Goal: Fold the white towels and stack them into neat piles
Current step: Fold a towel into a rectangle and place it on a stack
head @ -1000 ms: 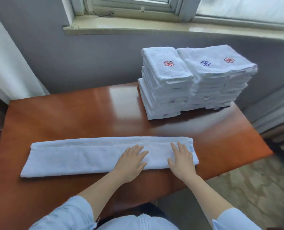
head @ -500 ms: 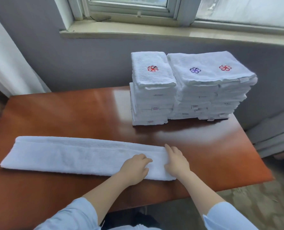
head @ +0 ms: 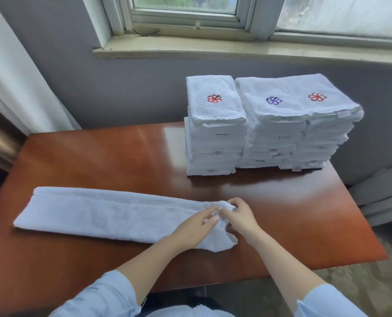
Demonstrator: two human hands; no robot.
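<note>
A long white towel, folded into a narrow strip, lies across the front of the brown table. My left hand and my right hand both pinch its right end, which is bunched and lifted a little. At the back right stand two piles of folded white towels: a narrow pile with a red flower mark on top, and a wider pile with a purple and a red mark.
A grey wall and a window sill run behind the table. A white curtain hangs at the left. The table's right edge drops to a stone floor.
My hands went from lying flat on the towel's right part to pinching its right end, which now bunches up. The view shifted and the towel strip sits further left.
</note>
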